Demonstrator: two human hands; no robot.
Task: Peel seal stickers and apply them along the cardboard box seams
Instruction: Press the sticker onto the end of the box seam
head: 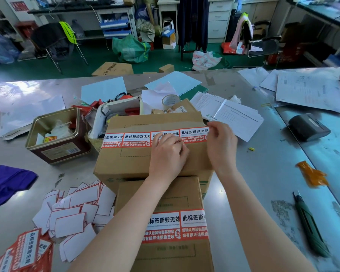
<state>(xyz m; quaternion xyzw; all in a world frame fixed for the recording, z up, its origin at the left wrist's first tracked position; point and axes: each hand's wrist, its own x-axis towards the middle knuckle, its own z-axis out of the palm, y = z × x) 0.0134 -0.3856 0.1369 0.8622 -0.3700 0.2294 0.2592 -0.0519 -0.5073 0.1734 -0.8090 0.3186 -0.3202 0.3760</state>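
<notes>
Two cardboard boxes are seen stacked end to end on the metal table (243,189). The near box (165,193) has two seal stickers visible across its top, the rest hidden under the forearms. To its left a stack of unpeeled stickers (22,252) is lying at the bottom corner, and a messy pile of peeled backing papers (75,213) is heaped beside it, too many to count. A green utility knife (310,226) is parked on the right, with one crumpled orange wrapper (312,176) just past it.

The far box (135,160) is where the work is: a strip of four stickers (135,139) is laid across its top seam, long axis running left to right, text facing the camera. The left hand (168,152) is pressed down on the third sticker with fingers bent over it, nothing gripped as far as can be told. The right hand (221,142) is placed at the fourth sticker's right end, fingertips curled onto its edge at the box corner; whether it's pinched or just pressed can't be told.

Further back, one open tin (57,134), one tape roll (170,100), a purple cloth (8,183) and loose papers are scattered. Beyond the table, a green floor, two chairs, desks and bags fill a cluttered room.
</notes>
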